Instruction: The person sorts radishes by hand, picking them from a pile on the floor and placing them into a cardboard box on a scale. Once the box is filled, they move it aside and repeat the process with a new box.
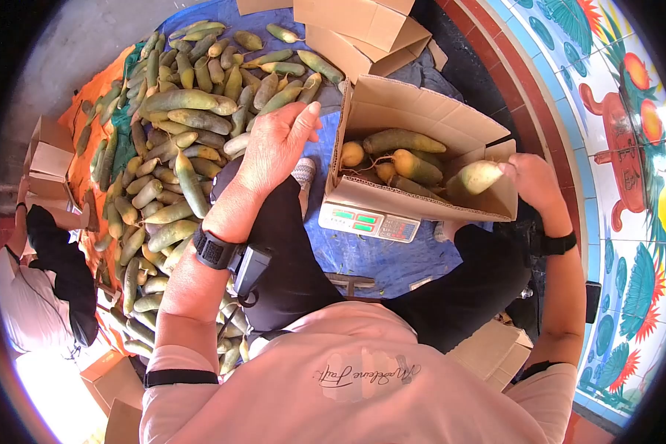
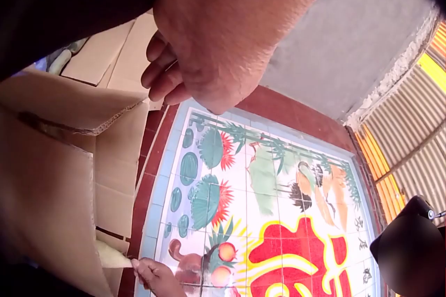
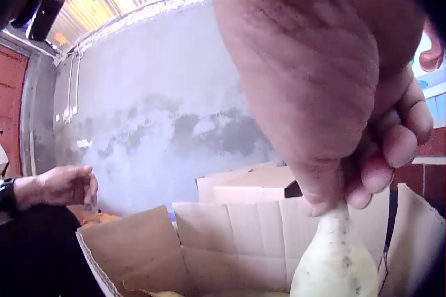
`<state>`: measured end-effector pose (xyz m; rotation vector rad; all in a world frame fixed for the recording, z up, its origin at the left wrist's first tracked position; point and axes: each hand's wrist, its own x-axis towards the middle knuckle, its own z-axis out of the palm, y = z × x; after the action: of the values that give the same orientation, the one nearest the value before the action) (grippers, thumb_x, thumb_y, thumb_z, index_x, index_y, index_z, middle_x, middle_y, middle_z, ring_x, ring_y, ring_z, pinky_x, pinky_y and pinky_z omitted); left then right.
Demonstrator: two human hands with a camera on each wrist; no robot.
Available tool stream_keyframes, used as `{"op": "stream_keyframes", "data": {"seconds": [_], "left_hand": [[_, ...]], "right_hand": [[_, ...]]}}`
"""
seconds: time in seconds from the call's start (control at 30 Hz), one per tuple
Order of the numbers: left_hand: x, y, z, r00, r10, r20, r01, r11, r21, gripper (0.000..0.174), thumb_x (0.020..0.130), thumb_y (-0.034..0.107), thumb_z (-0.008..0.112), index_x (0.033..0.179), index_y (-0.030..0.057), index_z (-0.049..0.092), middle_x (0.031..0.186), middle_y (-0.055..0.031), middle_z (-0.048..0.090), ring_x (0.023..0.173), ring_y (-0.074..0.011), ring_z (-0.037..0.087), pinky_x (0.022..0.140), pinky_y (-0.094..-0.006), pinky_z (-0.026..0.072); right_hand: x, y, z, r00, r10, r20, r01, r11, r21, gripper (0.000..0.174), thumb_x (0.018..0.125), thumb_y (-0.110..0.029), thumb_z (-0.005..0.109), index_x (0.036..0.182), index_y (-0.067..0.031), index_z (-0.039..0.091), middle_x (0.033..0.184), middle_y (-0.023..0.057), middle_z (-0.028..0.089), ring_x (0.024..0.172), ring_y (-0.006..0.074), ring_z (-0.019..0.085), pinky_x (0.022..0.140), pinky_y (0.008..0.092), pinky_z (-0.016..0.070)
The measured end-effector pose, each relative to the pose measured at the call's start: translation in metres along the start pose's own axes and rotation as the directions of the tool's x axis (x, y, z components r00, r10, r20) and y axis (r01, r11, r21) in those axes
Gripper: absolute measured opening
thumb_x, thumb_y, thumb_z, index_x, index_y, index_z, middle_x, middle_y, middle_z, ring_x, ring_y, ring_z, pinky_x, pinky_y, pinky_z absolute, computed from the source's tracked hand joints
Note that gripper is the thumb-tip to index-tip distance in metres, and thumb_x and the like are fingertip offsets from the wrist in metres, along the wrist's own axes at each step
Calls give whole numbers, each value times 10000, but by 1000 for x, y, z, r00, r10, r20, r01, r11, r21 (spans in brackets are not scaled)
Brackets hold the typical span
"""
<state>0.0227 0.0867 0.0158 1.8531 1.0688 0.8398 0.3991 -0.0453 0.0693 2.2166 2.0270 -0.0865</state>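
Observation:
My right hand pinches a pale green radish by its narrow end, between thumb and fingers. The radish's thick end points down inside an open cardboard box, at its right wall. Several other radishes lie in the box, which sits on a white digital scale. My left hand is raised left of the box, holding nothing, its fingers loosely bent. In the right wrist view the radish hangs straight down from my fingertips.
A big heap of green radishes spreads over blue and orange sheets on the left. Other cardboard boxes stand beyond the scale. A tiled, painted wall runs along the right. Another person is at the far left.

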Motion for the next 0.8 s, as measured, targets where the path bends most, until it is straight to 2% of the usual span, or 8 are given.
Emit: {"op": "stream_keyframes", "data": {"seconds": [0.23, 0.3, 0.33, 0.37, 0.43, 0.5, 0.6, 0.8], "left_hand": [[1, 0, 2, 999, -14, 39, 14, 1000, -5, 365, 945, 306, 449, 823, 2, 611, 652, -46, 600, 644, -97, 534, 634, -256, 422], [1, 3, 2, 999, -17, 37, 17, 1000, -13, 362, 943, 305, 452, 824, 2, 611, 652, -46, 601, 642, -97, 538, 632, -259, 424], [0, 4, 2, 999, -18, 36, 18, 1000, -21, 358, 942, 303, 455, 824, 3, 610, 652, -46, 601, 641, -97, 541, 629, -261, 426], [0, 5, 2, 999, -20, 35, 21, 1000, -21, 358, 942, 303, 455, 824, 3, 610, 652, -46, 601, 641, -97, 541, 629, -261, 426], [0, 6, 3, 999, -15, 40, 14, 999, 35, 345, 938, 294, 461, 820, 5, 610, 651, -51, 601, 633, -104, 554, 621, -268, 435], [1, 2, 6, 999, 17, 35, -20, 997, 69, 340, 934, 290, 466, 815, 5, 609, 648, -56, 599, 629, -116, 562, 617, -273, 439], [1, 1, 6, 996, 89, 26, -91, 986, 137, 331, 928, 278, 475, 804, 0, 604, 640, -69, 594, 624, -141, 575, 607, -283, 448], [0, -3, 4, 994, 107, 26, -110, 983, 150, 325, 922, 259, 488, 801, -26, 587, 675, -101, 595, 623, -196, 581, 597, -316, 453]], "right_hand": [[11, -19, 31, 980, -10, 198, 36, 991, -127, 306, 813, -305, 553, 727, -19, 622, 736, 202, 596, 769, 359, 594, 695, 450, 458], [22, -25, 32, 938, -114, 326, 65, 985, 159, 303, 822, -295, 540, 731, -15, 608, 744, 205, 594, 763, 365, 591, 684, 452, 452], [27, -29, 28, 907, -88, 413, -33, 960, 276, 302, 825, -292, 535, 732, -10, 591, 754, 206, 593, 751, 377, 580, 672, 455, 443], [33, -35, 21, 906, -89, 414, -31, 961, 276, 302, 825, -292, 535, 732, -10, 591, 754, 206, 593, 751, 377, 580, 672, 455, 443], [47, -49, 10, 942, -185, 280, 149, 978, 146, 300, 824, -296, 535, 742, -12, 588, 749, 205, 589, 736, 383, 572, 661, 455, 440], [70, -58, 8, 926, -202, 319, 167, 977, 134, 273, 821, -284, 543, 763, -23, 599, 766, 193, 597, 758, 366, 579, 670, 442, 447], [100, -72, 27, 840, -449, 304, 363, 882, 300, 218, 812, -249, 561, 847, -43, 621, 833, 157, 626, 834, 334, 594, 701, 425, 456], [131, -133, 70, 730, -407, 548, 412, 903, 122, 325, 778, -216, 561, 1057, -58, 611, 1015, 162, 621, 982, 329, 570, 839, 387, 453]]}}
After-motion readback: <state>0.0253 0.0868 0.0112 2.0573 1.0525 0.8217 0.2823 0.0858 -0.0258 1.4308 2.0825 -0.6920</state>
